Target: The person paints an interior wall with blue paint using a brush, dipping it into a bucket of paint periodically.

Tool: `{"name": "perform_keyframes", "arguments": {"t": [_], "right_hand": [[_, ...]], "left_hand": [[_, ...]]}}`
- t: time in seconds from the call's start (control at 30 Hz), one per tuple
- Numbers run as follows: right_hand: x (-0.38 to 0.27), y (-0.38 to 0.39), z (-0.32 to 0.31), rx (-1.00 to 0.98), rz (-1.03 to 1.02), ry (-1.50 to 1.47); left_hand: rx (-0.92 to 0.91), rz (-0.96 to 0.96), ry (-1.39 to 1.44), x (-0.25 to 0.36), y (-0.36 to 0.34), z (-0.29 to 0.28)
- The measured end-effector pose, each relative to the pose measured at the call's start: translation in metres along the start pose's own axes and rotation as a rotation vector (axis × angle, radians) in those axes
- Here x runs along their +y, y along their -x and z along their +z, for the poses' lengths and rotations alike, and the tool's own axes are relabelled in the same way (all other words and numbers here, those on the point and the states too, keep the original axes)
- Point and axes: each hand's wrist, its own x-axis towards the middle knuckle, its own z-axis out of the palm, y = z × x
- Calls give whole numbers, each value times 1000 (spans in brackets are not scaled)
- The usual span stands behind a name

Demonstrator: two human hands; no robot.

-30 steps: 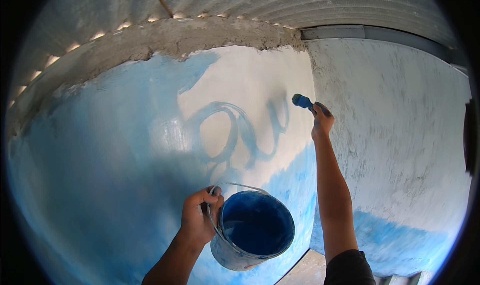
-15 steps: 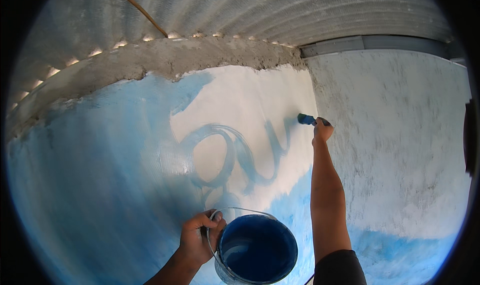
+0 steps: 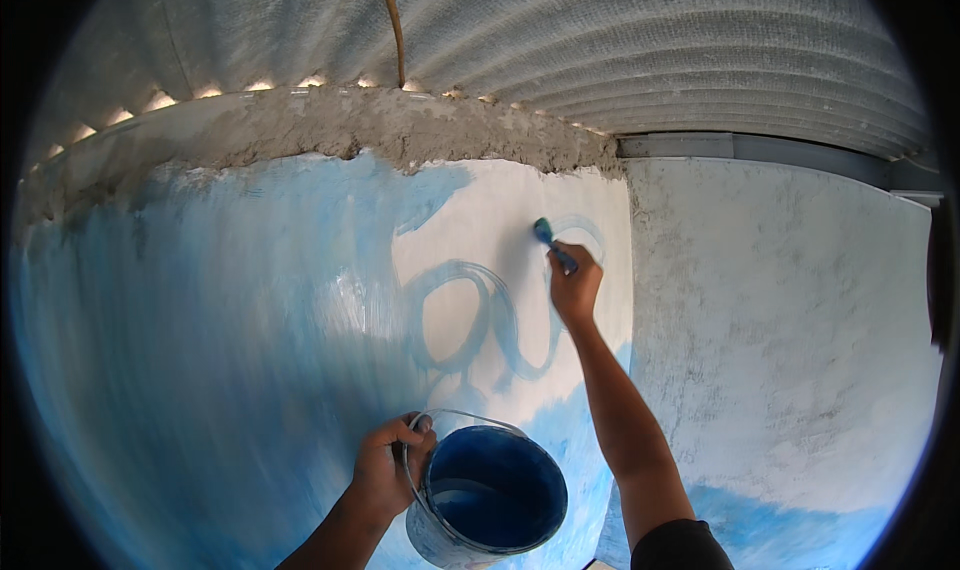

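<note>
My left hand [image 3: 392,458] grips the wire handle of a bucket [image 3: 465,540] with dark blue paint inside, held low in front of the wall. Above it and to the right, my right hand [image 3: 574,282] is closed on a paintbrush [image 3: 548,238] with blue-stained bristles, raised at the white upper part of the front wall [image 3: 200,320]. Pale blue loops [image 3: 445,355] are painted there, beside and below the brush; whether the bristles touch the wall I cannot tell. Washes of blue cover the wall's left and lower parts.
An adjoining pale, mottled wall [image 3: 775,330] meets the front wall at a corner on the right, blue along its bottom. Overhead are a corrugated roof [image 3: 660,50], a brown stick or cord [image 3: 392,25] and a grey beam [image 3: 770,150]. Rough cement [image 3: 300,125] runs along the wall's top.
The brush has moved left from beside the corner, and a new pale blue arc shows near the upper right of the loops. The view has shifted, showing more roof.
</note>
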Motion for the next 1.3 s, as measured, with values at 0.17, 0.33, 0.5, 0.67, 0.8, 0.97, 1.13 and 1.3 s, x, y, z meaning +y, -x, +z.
{"name": "perform_keyframes", "arguments": {"t": [0.17,0.33,0.5,0.67,0.8,0.97,1.13,1.3], "right_hand": [[-70,67,-15,-235,-133,-104],[-84,106,-51,-472,-106,-143],[-67,100,-84,-356,368,-551],[-123,83,-136,-224,575,-581],[-173,107,-175,-318,639,-608],[-211,152,-208,-595,741,-502],[-223,195,-232,-822,847,-353],[-224,229,-223,-934,640,-2]], "left_hand": [[9,16,3,-3,10,-6],[55,54,-10,-10,18,-1],[34,117,-20,-14,25,-5],[26,184,22,-15,45,-3],[49,396,-22,-37,69,-19],[157,578,-31,-76,92,-27],[241,623,-62,-107,103,-22],[250,582,-34,-123,96,-36]]}}
